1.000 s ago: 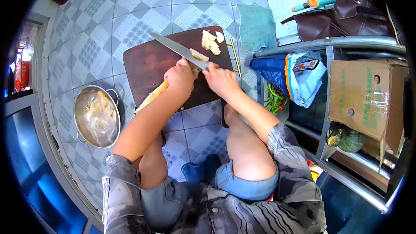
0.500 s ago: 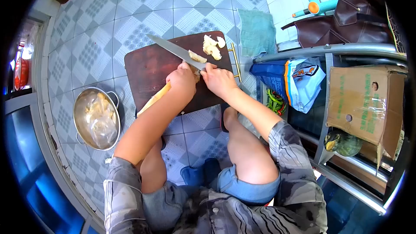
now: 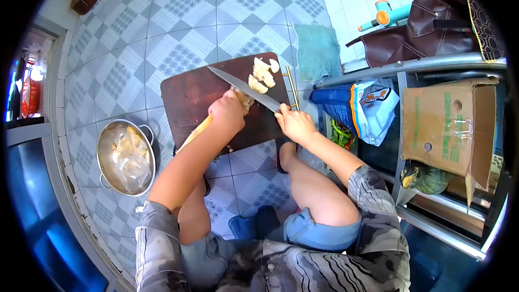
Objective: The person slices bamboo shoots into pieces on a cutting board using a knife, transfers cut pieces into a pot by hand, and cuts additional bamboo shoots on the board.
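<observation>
My right hand (image 3: pixel 296 123) is closed around the handle of a kitchen knife (image 3: pixel 238 87), whose long blade points up and left over the cutting board. My left hand (image 3: pixel 227 112) grips a long, pale yellow vegetable stalk (image 3: pixel 195 133), its cut end showing just beyond my fingers beside the blade. The stalk's lower part runs along under my left forearm. Several pale cut chunks (image 3: pixel 261 77) lie at the board's upper right, just past the blade. The dark reddish-brown cutting board (image 3: pixel 181 97) rests low above the tiled floor.
A two-handled metal pot (image 3: pixel 100 154) with pale pieces and clear plastic stands left. To the right, a metal rack (image 3: pixel 378 69) holds a blue-and-white bag (image 3: pixel 373 111), a cardboard box (image 3: pixel 435 124) and green and red peppers (image 3: pixel 342 135). A teal cloth (image 3: pixel 318 51) lies beyond the board.
The knife has shifted right and away from the stalk with my right hand. A slice that lay against the blade now sits with the other chunks. The view has shifted slightly.
</observation>
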